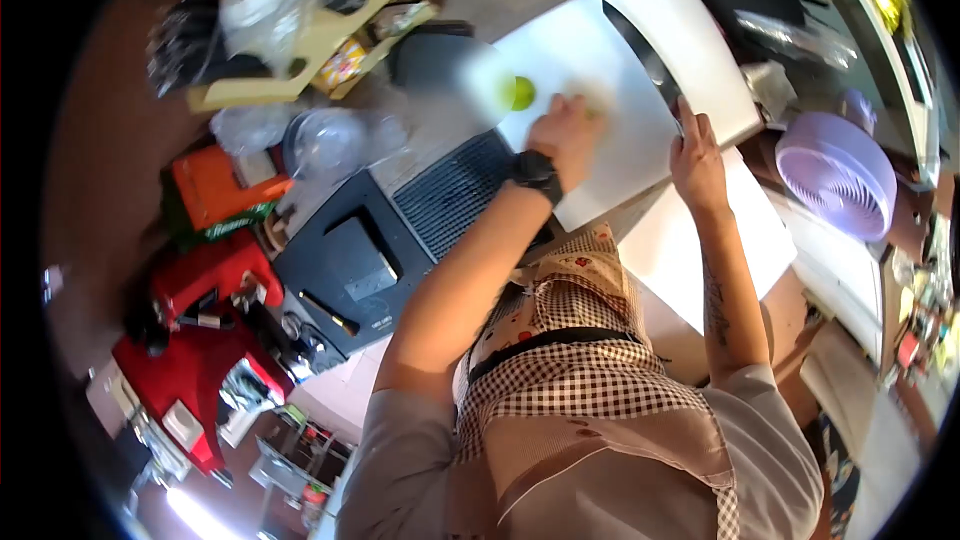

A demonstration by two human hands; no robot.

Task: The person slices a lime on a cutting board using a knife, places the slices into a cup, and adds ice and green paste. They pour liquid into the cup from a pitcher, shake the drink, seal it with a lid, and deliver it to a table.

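My right hand is closed around the handle of a kitchen knife. Its long dark blade points away from me over the right side of the white cutting board. My left hand, with a black watch on the wrist, is over the board's left part, fingers curled. At its fingertips is a pale, greenish blurred thing, too smeared to name. A whole green lime sits just beyond that hand, by the board's left edge.
Left of the board are a black ridged drip tray and a dark flat appliance. Farther left stand an orange box and a red machine. A purple fan is at right; a cardboard box lies at upper left.
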